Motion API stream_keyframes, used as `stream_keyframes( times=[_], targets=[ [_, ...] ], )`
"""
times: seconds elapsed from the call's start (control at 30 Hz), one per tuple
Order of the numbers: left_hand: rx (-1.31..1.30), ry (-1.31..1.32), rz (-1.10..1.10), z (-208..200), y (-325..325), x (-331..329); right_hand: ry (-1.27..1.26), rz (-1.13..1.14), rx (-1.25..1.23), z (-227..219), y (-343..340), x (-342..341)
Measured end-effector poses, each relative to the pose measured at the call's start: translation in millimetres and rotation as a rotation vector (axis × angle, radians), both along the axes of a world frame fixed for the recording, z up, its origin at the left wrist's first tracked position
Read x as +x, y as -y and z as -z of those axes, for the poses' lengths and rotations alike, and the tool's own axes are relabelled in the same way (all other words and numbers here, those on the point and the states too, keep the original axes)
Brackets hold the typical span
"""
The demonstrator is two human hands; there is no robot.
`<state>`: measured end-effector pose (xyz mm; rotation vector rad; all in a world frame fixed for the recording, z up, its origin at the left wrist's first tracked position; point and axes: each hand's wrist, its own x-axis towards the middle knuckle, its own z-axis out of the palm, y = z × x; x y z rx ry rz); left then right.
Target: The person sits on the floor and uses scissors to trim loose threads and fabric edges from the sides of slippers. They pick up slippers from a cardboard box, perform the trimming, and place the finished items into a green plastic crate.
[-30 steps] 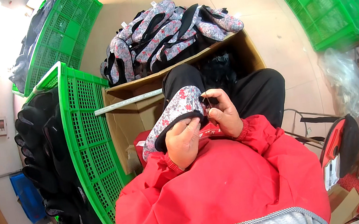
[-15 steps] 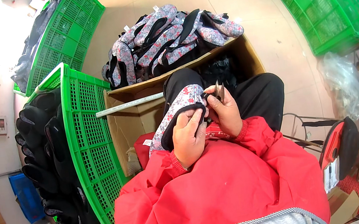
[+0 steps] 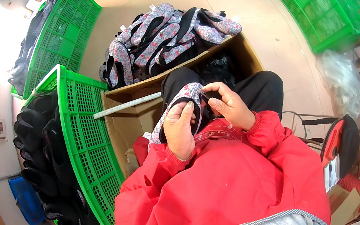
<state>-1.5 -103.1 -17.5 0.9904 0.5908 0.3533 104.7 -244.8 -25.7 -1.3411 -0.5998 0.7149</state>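
Observation:
A floral slip-on shoe (image 3: 158,126), pale with red flecks and black edging, lies tilted over my black-trousered knee. My left hand (image 3: 180,129) grips it by the black-edged opening, fingers partly inside and thumb on top. At the shoe's far end, my right hand (image 3: 231,106) is closed with thumb and forefinger close together. Something small and dark shows between these fingertips, too hidden to name. Beyond my knees a heap of similar floral shoes (image 3: 162,32) rests at the far side of an open cardboard box (image 3: 132,91).
To my left stands a green crate (image 3: 92,140) full of black shoes (image 3: 47,152). Further green crates are at the far left and far right (image 3: 313,2). A pale ruler-like bar (image 3: 127,105) spans the box. At right are a clear plastic bag (image 3: 342,82) and a red-and-black chair (image 3: 336,144).
The metal thread snips that pointed up from my right hand no longer show clearly. My right hand has turned, its fingertips now at the shoe's end. My left hand has shifted slightly left.

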Motion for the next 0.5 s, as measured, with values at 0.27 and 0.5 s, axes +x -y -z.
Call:
stream_keyframes(
  times=[0.27,0.5],
  targets=[
    [0.125,-0.04,-0.026,1.6,5.7,3.4,0.248,0.0,-0.095,-0.4,-2.3,1.7],
    [0.168,-0.042,-0.001,8.2,5.1,1.0,0.333,0.004,-0.176,-2.3,-0.8,3.1]
  ],
)
